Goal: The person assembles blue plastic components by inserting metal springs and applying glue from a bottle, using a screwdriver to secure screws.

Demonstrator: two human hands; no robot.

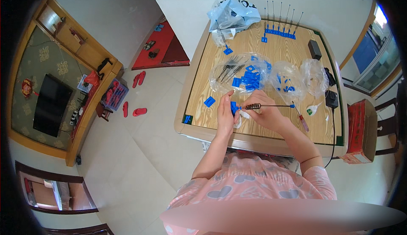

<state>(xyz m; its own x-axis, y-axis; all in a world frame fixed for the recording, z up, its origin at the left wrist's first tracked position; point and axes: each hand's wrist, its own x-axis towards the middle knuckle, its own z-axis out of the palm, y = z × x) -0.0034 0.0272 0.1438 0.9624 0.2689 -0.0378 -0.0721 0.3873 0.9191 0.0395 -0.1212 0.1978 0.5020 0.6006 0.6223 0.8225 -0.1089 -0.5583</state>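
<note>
My left hand is closed round a blue plastic base near the table's front edge. From the base a thin dark spring rod sticks out to the right, with a black coil and a small blue tip. My right hand has its fingers closed at the coil end of the rod, close beside the left. A loose blue square plate lies left of my hands. Just beyond them, a clear bag holds blue parts and several spring rods.
Blue bases with upright rods stand in a row at the back right; a single one stands at back left. A clear bag of small blue pieces, a screwdriver, a black box and a corded adapter lie at right.
</note>
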